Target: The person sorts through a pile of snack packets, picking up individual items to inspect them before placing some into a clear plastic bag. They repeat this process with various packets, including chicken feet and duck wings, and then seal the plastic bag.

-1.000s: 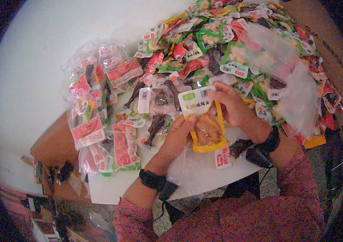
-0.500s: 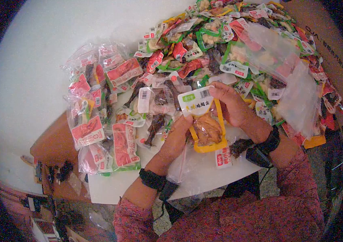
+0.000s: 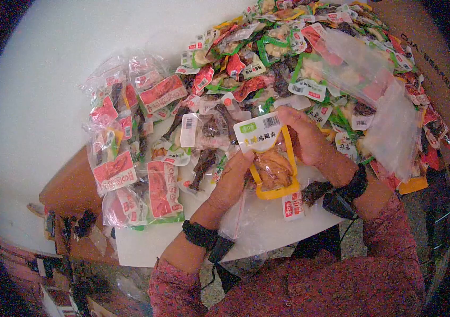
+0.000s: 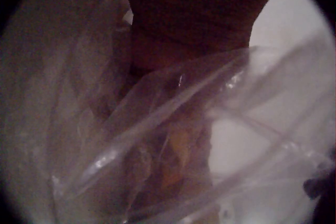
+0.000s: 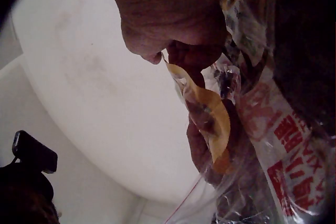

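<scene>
In the head view, both hands hold a vacuum-packed snack pouch [image 3: 275,171] in front of the body. It has a white printed top, a yellow border and a clear window showing brown meat. My right hand [image 3: 307,140] pinches its upper right corner. At the left edge, the thumb of my left hand [image 3: 229,182] presses on the pouch, the other fingers being hidden behind. A clear plastic bag [image 3: 243,222] hangs by the left hand, and its film [image 4: 157,113] covers much of the left wrist view. The pouch's yellow edge [image 5: 215,108] shows side-on in the right wrist view.
A large heap of mixed snack pouches [image 3: 280,47] covers the back right of the white table [image 3: 50,90], with clear bags [image 3: 389,132] on it. Filled clear bags [image 3: 114,169] stand in a row at left. Cardboard boxes [image 3: 71,185] flank the table.
The pouch has tilted slightly, its top edge now sloping up to the right. Both hands keep their hold and have barely moved.
</scene>
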Motion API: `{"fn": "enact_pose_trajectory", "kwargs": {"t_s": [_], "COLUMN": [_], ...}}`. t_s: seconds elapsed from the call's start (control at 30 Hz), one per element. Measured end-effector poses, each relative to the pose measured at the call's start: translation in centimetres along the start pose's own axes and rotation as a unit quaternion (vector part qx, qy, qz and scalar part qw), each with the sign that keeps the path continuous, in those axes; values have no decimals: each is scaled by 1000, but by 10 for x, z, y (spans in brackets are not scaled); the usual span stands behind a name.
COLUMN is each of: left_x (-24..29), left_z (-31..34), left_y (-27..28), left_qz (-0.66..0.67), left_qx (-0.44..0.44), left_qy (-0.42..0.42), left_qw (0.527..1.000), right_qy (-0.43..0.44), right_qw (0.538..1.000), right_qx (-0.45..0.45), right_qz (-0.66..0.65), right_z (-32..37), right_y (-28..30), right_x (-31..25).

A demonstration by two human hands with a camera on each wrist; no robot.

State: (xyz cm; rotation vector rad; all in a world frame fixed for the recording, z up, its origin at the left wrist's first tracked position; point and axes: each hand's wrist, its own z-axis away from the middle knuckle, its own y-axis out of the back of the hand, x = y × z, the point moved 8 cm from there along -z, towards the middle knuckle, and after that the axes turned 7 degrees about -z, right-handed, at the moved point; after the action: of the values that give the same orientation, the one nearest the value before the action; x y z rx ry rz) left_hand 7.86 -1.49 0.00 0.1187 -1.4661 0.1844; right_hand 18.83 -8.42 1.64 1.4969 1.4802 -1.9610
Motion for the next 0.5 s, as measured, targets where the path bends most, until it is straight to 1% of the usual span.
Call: {"fn": "enact_pose_trajectory", "kwargs": {"t_s": [0.07,0.13,0.23,0.37,0.43,0.47,0.5], "left_x": [-1,0,-1,-5,-4,-4,-5], "left_z": [0,-1,-1,-1,-2,-2,-2], "left_y": [0,-1,-2,1,1,1,1], "left_qz": [-18,18,55,7,23,23,26], "left_qx": [1,4,23,15,9,9,8], "left_qy": [4,-14,-25,-7,-36,-36,-32], "left_qw": [1000,1000,998,1000,999,999,999], "right_qy": [0,1,-11,-15,8,7,19], "right_qw": [1000,999,1000,1000,999,999,996], "right_qx": [2,17,13,1,-31,-31,-45], "right_qz": [0,-28,-22,-24,42,42,72], "right_z": [-2,-3,1,0,-3,-3,-2], "right_y": [3,7,4,4,1,1,-4], "right_x": [3,6,3,3,2,2,-1]}}
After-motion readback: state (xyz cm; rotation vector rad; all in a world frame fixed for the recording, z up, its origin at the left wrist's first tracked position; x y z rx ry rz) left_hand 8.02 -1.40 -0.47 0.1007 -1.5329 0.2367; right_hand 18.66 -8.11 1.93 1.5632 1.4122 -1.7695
